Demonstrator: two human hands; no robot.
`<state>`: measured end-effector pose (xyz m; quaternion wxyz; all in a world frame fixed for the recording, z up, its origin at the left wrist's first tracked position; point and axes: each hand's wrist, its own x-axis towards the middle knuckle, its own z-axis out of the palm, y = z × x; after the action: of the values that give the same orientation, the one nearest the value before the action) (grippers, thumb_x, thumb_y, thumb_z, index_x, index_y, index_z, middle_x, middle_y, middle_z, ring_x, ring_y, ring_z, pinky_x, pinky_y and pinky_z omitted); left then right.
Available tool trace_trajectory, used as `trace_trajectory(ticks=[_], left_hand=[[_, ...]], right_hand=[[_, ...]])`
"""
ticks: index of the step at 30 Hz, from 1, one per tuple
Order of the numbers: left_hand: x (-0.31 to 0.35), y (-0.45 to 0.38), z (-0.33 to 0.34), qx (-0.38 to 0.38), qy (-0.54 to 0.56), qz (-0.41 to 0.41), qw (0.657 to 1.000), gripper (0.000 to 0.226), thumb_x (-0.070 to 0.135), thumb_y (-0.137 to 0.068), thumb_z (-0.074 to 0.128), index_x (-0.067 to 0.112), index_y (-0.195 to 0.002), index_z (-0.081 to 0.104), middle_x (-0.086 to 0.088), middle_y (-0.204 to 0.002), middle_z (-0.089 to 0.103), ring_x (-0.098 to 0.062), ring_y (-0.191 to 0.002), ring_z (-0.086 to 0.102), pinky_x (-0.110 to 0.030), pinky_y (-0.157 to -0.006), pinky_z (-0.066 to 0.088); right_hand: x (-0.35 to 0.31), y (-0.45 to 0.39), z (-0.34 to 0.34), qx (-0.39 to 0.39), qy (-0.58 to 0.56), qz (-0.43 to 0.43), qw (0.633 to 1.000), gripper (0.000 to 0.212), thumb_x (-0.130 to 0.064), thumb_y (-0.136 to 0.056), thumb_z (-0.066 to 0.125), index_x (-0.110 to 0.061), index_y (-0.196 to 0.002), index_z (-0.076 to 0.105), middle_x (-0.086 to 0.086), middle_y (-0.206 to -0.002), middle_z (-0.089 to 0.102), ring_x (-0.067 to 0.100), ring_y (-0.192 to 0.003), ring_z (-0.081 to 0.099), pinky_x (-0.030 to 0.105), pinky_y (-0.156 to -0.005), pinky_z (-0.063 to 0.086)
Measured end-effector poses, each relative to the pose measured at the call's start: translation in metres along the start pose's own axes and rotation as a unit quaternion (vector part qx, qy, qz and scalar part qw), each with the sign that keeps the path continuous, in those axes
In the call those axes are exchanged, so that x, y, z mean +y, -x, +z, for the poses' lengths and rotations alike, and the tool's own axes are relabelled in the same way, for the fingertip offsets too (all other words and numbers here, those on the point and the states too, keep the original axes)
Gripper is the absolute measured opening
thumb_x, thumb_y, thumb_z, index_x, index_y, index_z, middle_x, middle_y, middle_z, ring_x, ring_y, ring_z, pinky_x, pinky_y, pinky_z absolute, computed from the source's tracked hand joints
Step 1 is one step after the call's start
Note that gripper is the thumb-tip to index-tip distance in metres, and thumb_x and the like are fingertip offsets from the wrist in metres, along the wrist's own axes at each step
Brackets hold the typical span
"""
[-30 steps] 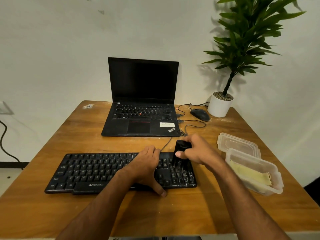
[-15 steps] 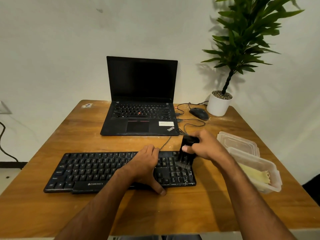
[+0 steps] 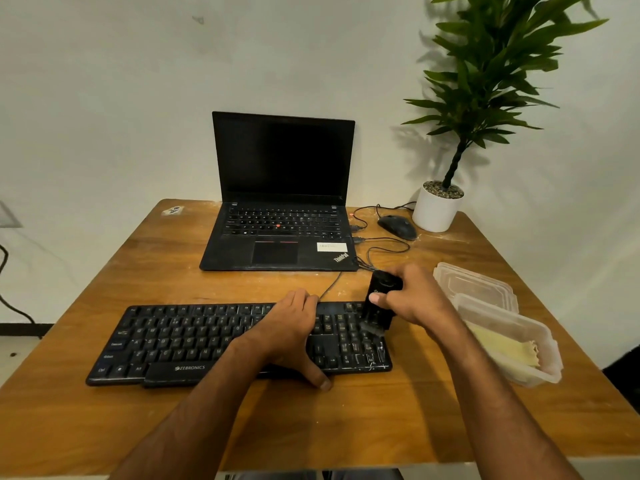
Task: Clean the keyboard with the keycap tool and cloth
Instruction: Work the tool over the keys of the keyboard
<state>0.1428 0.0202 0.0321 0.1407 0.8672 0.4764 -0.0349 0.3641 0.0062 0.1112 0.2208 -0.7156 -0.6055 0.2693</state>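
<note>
Now right hand (image 3: 414, 299) fingers grip keycap tool (image 3: 379, 303) over keyboard (image 3: 194, 341); left hand (image 3: 291, 327) fingers spread.

Wooden table (image 3: 104, 427), worn orange-brown top, stands against a plain off-white wall (image 3: 104, 98) with a few small marks high up. Dim, warm light; a potted plant (image 3: 478, 81) at the far right corner casts leaf shadows on the wall. Far left: dark cable (image 3: 7, 299) hanging, pale floor (image 3: 14, 355) below.
</note>
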Motion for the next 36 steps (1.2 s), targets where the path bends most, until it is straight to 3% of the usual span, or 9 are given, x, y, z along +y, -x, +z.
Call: trace_trajectory(ticks=[3, 7, 13, 18, 20, 23, 28, 32, 36], left_hand=[[-0.001, -0.001, 0.001, 0.006, 0.001, 0.002, 1.0, 0.139, 0.08, -0.051, 0.084, 0.011, -0.155, 0.023, -0.001, -0.142, 0.032, -0.016, -0.127, 0.033, -0.033, -0.117, 0.033], [-0.001, -0.001, 0.002, 0.003, -0.005, 0.003, 1.0, 0.14, 0.081, -0.051, 0.084, 0.011, -0.155, 0.022, -0.001, -0.143, 0.032, -0.016, -0.127, 0.033, -0.034, -0.117, 0.033], [-0.001, -0.003, 0.002, 0.013, -0.008, 0.007, 1.0, 0.135, 0.081, -0.049, 0.084, 0.013, -0.152, 0.027, 0.0, -0.136, 0.034, -0.015, -0.121, 0.034, -0.034, -0.114, 0.038], [-0.003, -0.003, 0.003, 0.015, -0.003, 0.011, 1.0, 0.129, 0.082, -0.048, 0.083, 0.016, -0.147, 0.033, 0.003, -0.131, 0.035, -0.013, -0.117, 0.034, -0.034, -0.111, 0.041], [-0.003, -0.002, 0.003, 0.013, -0.005, 0.009, 1.0, 0.133, 0.082, -0.048, 0.083, 0.015, -0.15, 0.029, 0.002, -0.134, 0.034, -0.014, -0.12, 0.034, -0.036, -0.113, 0.04], [-0.002, -0.002, 0.003, 0.004, -0.003, 0.002, 1.0, 0.138, 0.08, -0.05, 0.084, 0.014, -0.154, 0.023, 0.001, -0.139, 0.032, -0.015, -0.125, 0.033, -0.037, -0.117, 0.036], [-0.003, -0.002, 0.003, 0.001, -0.005, 0.004, 1.0, 0.139, 0.081, -0.05, 0.084, 0.013, -0.154, 0.022, -0.001, -0.142, 0.032, -0.016, -0.127, 0.033, -0.036, -0.118, 0.034], [-0.003, -0.003, 0.003, 0.006, -0.014, 0.002, 1.0, 0.141, 0.082, -0.049, 0.083, 0.011, -0.155, 0.022, -0.002, -0.142, 0.033, -0.017, -0.128, 0.033, -0.037, -0.118, 0.034], [-0.003, -0.003, 0.004, 0.008, -0.018, 0.003, 1.0, 0.142, 0.082, -0.049, 0.083, 0.01, -0.155, 0.022, -0.002, -0.142, 0.033, -0.018, -0.128, 0.033, -0.036, -0.119, 0.033]], right_hand=[[0.004, 0.007, 0.006, -0.045, 0.039, -0.002, 0.998, 0.051, -0.023, -0.08, 0.082, -0.017, -0.127, 0.064, 0.001, -0.113, 0.069, 0.017, -0.107, 0.061, 0.031, -0.087, 0.049], [0.003, 0.008, -0.009, -0.068, 0.043, 0.005, 0.997, 0.051, -0.023, -0.079, 0.083, -0.018, -0.126, 0.065, 0.002, -0.112, 0.069, 0.018, -0.106, 0.061, 0.037, -0.094, 0.051], [-0.015, 0.022, 0.028, -0.043, 0.053, -0.094, 0.993, 0.03, -0.027, -0.076, 0.084, -0.023, -0.104, 0.073, -0.007, -0.097, 0.069, 0.011, -0.094, 0.063, 0.027, -0.077, 0.049], [-0.021, 0.023, 0.036, -0.055, -0.019, -0.107, 0.993, 0.022, -0.022, -0.074, 0.085, -0.024, -0.093, 0.073, -0.01, -0.089, 0.066, 0.007, -0.087, 0.062, 0.024, -0.073, 0.048], [-0.019, 0.021, 0.032, -0.071, 0.018, -0.1, 0.992, 0.022, -0.022, -0.075, 0.085, -0.028, -0.091, 0.07, -0.009, -0.093, 0.066, 0.01, -0.091, 0.063, 0.028, -0.079, 0.051], [-0.015, 0.019, 0.012, -0.092, 0.083, -0.059, 0.991, 0.033, -0.022, -0.076, 0.085, -0.025, -0.106, 0.072, -0.006, -0.103, 0.07, 0.013, -0.101, 0.064, 0.033, -0.089, 0.053], [-0.011, 0.017, 0.002, -0.027, 0.084, -0.044, 0.995, 0.046, -0.024, -0.076, 0.085, -0.021, -0.119, 0.069, -0.003, -0.109, 0.071, 0.014, -0.103, 0.063, 0.031, -0.087, 0.05], [-0.012, 0.024, 0.017, -0.043, 0.077, -0.068, 0.994, 0.035, -0.026, -0.075, 0.085, -0.022, -0.108, 0.074, -0.005, -0.1, 0.072, 0.012, -0.096, 0.065, 0.033, -0.086, 0.054], [-0.016, 0.022, 0.019, -0.07, -0.015, -0.055, 0.996, 0.025, -0.022, -0.076, 0.085, -0.02, -0.098, 0.074, -0.003, -0.092, 0.073, 0.014, -0.091, 0.068, 0.038, -0.084, 0.057]])
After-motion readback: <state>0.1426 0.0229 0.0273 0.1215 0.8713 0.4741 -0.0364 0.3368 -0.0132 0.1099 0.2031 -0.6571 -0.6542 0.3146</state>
